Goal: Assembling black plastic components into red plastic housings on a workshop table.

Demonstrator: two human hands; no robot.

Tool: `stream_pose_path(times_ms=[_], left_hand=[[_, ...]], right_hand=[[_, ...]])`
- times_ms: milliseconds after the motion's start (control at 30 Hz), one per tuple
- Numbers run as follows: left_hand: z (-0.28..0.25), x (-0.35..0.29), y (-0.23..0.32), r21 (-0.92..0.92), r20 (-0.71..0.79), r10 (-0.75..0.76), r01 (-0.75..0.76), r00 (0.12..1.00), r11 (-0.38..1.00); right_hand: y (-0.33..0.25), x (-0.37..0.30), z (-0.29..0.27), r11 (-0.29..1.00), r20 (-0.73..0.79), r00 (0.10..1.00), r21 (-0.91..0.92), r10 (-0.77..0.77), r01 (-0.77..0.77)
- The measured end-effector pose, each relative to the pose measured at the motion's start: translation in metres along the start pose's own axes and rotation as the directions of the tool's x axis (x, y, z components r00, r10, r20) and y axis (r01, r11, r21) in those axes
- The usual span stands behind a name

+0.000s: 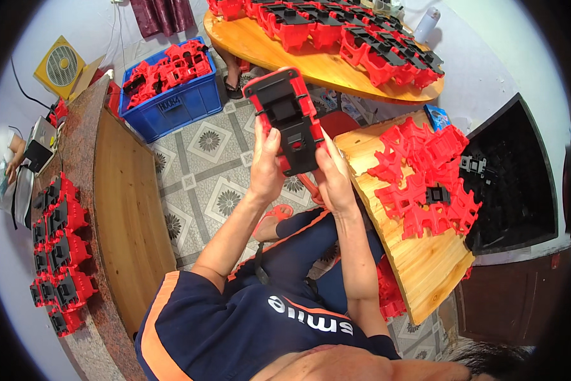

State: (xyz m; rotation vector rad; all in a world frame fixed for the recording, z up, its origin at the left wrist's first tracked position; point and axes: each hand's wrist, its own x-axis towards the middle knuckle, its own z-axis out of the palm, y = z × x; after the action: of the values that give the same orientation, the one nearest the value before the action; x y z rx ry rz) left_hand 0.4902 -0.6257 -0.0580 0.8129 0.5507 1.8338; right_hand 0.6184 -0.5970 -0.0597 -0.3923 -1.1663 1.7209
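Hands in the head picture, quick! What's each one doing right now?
Left hand: closed on the lower left side of a red-and-black plastic part.
Right hand: holding the same part's lower right side.

Right of the grip, a wooden board [412, 273] bears red frames [447, 147]; beyond the grip, a curved table [244, 41] and, leftward, a speckled counter [85, 146] carry red-and-black units [387, 51].

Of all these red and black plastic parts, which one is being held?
The red-and-black part between the left hand and right hand; similar parts on the speckled counter and rounded table touch neither hand.
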Motion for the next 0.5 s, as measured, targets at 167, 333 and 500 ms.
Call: stream_pose_path(times_ms=[167, 333, 500], left_hand=[[-0.045, 0.018, -0.023, -0.026, -0.027, -0.051, 0.050, 0.998, 0.998], [-0.050, 0.068, 0.001, -0.049, -0.236, 0.057, -0.070, 0.970, 0.996], [-0.105, 0.222, 0.079, 0.179, -0.175, 0.206, -0.175, 0.963, 0.968]], right_hand=[[0.016, 0.008, 0.007, 0.651, -0.013, 0.961, -0.739, -0.276, 0.177], [0.006, -0.005, -0.018, 0.925, -0.069, 0.998, -0.378, 0.008, -0.033], [-0.016, -0.071, -0.041, 0.829, -0.264, 0.963, -0.550, -0.059, -0.100]])
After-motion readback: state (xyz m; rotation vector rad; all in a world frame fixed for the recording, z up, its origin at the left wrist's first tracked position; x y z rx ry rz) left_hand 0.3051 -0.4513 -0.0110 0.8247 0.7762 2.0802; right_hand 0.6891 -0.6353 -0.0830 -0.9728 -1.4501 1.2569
